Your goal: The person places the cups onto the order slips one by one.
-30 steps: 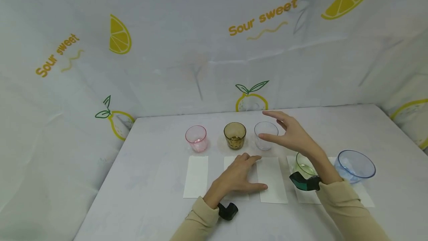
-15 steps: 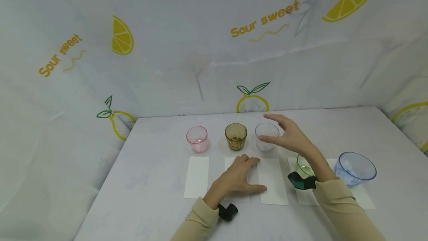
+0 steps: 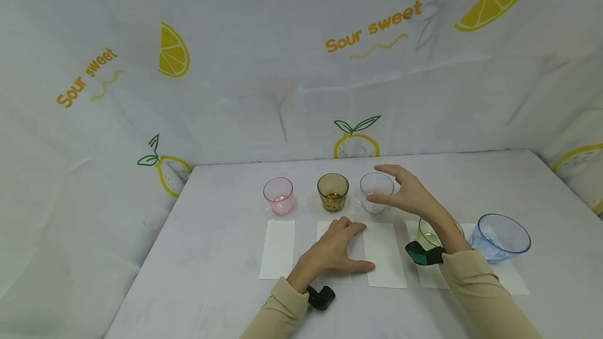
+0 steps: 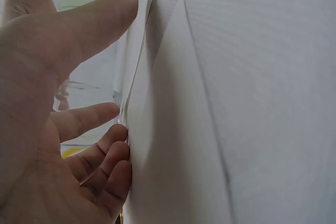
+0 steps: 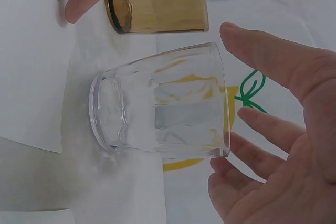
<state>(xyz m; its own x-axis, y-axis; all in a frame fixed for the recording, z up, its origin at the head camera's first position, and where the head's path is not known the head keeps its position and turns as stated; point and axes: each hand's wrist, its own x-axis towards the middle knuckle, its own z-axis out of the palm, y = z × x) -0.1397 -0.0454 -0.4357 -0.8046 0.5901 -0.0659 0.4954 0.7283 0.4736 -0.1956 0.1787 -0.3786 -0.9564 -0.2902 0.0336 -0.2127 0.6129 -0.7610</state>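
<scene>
A clear glass point(image 3: 369, 187) stands upright at the right of the back row. Around its rim, my right hand point(image 3: 414, 195) spreads thumb and fingers; the right wrist view has the thumb point(image 5: 252, 45) apart from the rim. My left hand point(image 3: 332, 250) lies low over the second and third white paper strips point(image 3: 386, 255), thumb and index spread and nothing gripped. In the left wrist view its curled fingers point(image 4: 113, 153) are right at the paper. Left of the clear glass stand an amber glass point(image 3: 332, 192) and a pink glass point(image 3: 278, 195).
A green glass point(image 3: 426, 234), partly behind the right wrist, stands on a paper strip point(image 3: 433, 279). Right of it a larger blue glass bowl point(image 3: 501, 237) sits on another strip point(image 3: 513, 279). The leftmost strip point(image 3: 277, 250) lies in front of the pink glass. A lemon-printed cloth point(image 3: 235, 93) hangs behind.
My right hand has come down slightly around the clear glass's rim. The left hand and the glasses stay in place; the head view has shifted a little.
</scene>
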